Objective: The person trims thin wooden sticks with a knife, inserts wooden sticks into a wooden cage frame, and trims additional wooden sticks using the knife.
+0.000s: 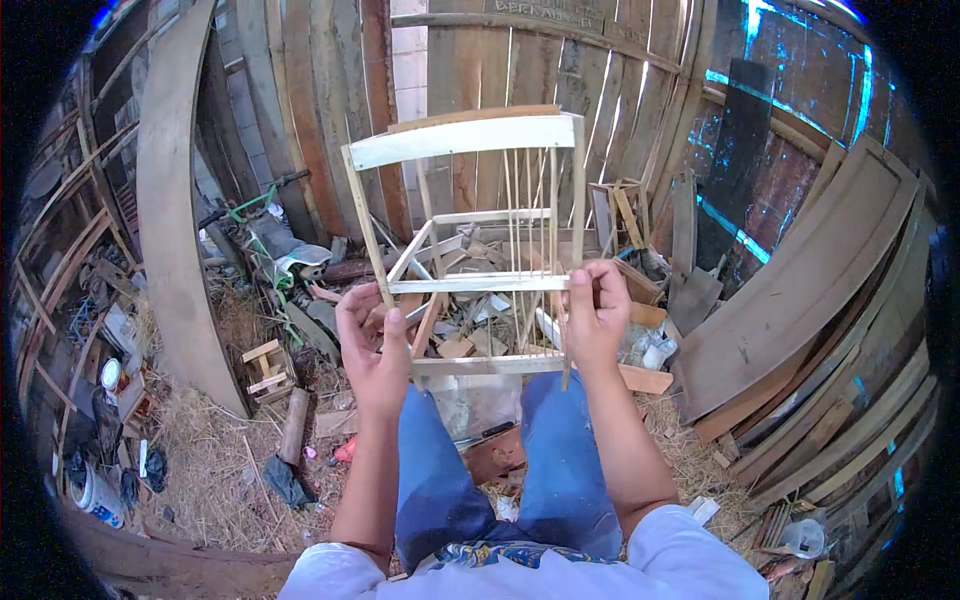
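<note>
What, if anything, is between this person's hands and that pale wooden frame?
Nothing visible: the left hand and right hand both hold the wooden frame directly, one at each side.

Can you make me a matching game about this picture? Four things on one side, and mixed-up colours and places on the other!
Things:
1. wooden frame
2. trousers
3. white bucket
4. big panel

Colours and places:
A. leaning at the right side
B. held up between the left hand and the right hand
C. on the ground, far left
D. blue

Right pairs: 1-B, 2-D, 3-C, 4-A
</note>
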{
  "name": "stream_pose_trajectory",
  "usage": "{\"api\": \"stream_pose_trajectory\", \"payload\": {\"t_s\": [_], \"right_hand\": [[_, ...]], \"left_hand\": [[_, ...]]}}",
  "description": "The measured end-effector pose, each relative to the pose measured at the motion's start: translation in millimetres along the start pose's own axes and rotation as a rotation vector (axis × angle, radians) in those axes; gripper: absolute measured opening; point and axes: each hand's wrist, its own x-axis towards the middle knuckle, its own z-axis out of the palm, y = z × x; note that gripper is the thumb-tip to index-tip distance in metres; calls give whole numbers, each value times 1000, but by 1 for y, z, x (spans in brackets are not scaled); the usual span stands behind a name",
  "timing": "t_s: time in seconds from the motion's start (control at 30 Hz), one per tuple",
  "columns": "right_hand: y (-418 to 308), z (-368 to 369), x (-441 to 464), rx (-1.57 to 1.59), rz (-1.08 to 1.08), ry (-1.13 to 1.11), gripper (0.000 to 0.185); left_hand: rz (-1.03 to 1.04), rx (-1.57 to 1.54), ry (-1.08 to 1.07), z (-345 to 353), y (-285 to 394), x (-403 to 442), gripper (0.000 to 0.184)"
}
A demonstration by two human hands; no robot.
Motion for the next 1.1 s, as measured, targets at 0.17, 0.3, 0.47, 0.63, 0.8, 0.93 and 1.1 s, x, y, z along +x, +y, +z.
{"api": "stream_pose_trajectory", "payload": {"t_s": [0.17, 0.3, 0.47, 0.63, 0.8, 0.93, 1.1], "right_hand": [[-9, -4, -17, 64, -74, 35, 14], [-4, -18, -30, 8, -142, 53, 13], [-4, -22, -43, 20, -145, 64, 23], [-2, -14, -49, 225, -176, 63, 26], [2, -15, -50, -20, -134, 16, 21], [-8, -24, -44, -150, 62, -76, 18], [-7, -57, -44, -404, 151, -52, 28]], "left_hand": [[101, 78, -58, -8, 1, -1, 42], [103, -13, -59, -12, 9, -2, 45], [522, 155, -177, -14, 21, -1, 53], [622, 212, -295, -22, 25, -16, 69], [349, 128, -124, -24, 14, -44, 81], [352, 269, -151, -17, 6, -48, 71], [179, 233, -98, -8, -12, -66, 71]]}}
